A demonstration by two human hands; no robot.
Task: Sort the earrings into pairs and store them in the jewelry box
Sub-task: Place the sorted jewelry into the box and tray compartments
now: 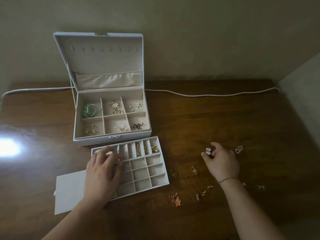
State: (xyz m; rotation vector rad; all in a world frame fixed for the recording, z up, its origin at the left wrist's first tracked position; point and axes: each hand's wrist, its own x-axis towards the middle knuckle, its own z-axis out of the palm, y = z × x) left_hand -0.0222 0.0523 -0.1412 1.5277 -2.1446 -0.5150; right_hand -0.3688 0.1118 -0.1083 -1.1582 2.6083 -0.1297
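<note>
Pinching pale earrings (208,151), right hand (222,164) fingers curl; left hand (103,172) fingers relaxed over tray (160,181) edge

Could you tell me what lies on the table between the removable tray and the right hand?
In the head view, only bare wooden table separates the tray from the right hand; loose earrings lie nearer the camera.

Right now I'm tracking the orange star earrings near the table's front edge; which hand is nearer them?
Right. The right hand hangs just beyond the orange star earrings; the left hand rests on the tray, farther left.
</note>
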